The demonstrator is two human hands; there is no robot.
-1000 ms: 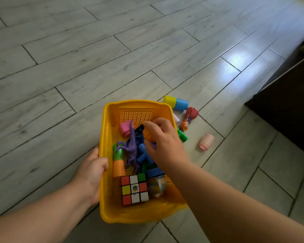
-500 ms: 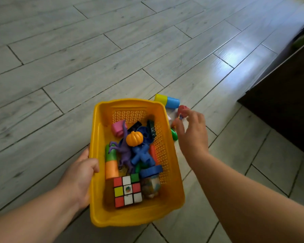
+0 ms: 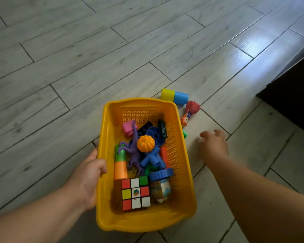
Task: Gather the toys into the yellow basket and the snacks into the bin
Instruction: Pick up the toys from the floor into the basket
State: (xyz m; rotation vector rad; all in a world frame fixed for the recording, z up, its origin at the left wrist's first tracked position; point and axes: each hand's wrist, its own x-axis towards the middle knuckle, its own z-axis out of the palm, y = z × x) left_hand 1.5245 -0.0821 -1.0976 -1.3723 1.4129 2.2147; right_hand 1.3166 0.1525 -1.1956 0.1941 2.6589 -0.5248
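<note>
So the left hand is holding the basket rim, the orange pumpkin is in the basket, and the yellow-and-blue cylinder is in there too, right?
Not quite. The head view shows the yellow-and-blue cylinder lying on the floor beyond the yellow basket, not inside it. The left hand does grip the rim, and the orange pumpkin is inside.

The left hand [image 3: 88,174] is curled in a grip with its thumb hooked over, while the right hand [image 3: 213,146] reaches forward, fingers spread and empty.

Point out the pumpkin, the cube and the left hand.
pumpkin [image 3: 145,143], head view, middle of its ribbed orange top
cube [image 3: 135,194], head view, centre tile of the top face
left hand [image 3: 88,176], head view, back of the hand
</note>
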